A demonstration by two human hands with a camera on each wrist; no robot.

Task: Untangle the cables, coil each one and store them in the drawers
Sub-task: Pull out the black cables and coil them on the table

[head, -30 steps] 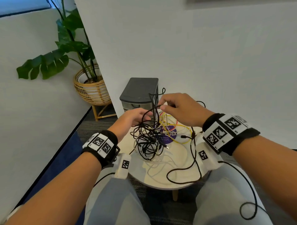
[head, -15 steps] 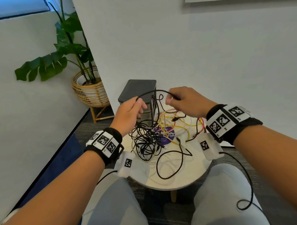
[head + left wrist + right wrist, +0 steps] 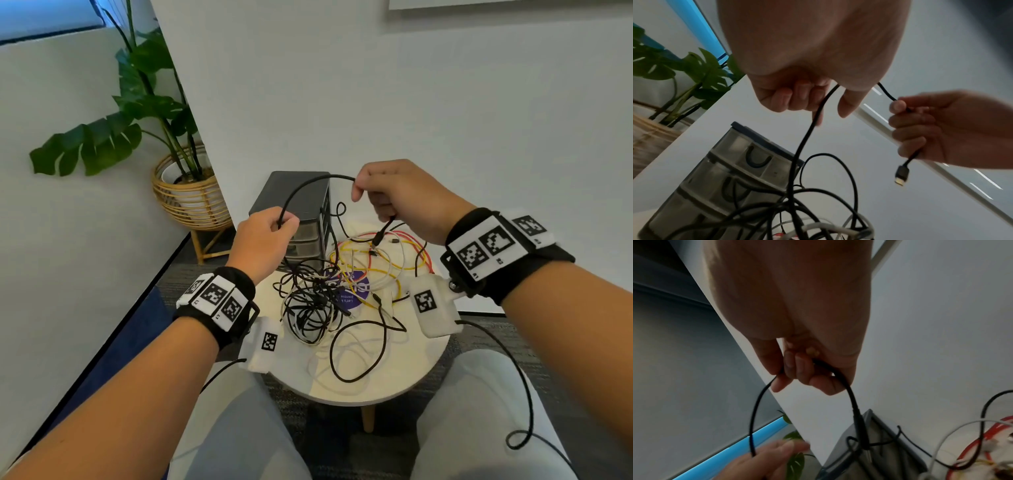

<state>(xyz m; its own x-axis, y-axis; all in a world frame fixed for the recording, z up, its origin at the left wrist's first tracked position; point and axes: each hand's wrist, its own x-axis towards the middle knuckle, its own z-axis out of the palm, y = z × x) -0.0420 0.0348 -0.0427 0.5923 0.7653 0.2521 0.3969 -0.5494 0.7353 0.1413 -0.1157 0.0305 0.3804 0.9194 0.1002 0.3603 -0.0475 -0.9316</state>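
Right hand (image 3: 404, 198) fingers (image 3: 900, 105) pinch the black cable (image 3: 308, 186) near its plug end (image 3: 901, 176). Left hand (image 3: 263, 240) fingers (image 3: 795, 97) curl around it farther along. The held span arches between both hands; the remainder drops from the left hand into the tangle (image 3: 315, 301) on the surface (image 3: 376, 387).

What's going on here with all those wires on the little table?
A seated person is sorting a tangle of cables on a small round table. Both hands hold one black cable lifted in an arc: the left hand grips the part leading down into the tangle, the right hand holds near its free plug. Nothing is coiled yet; the drawer unit behind is shut.
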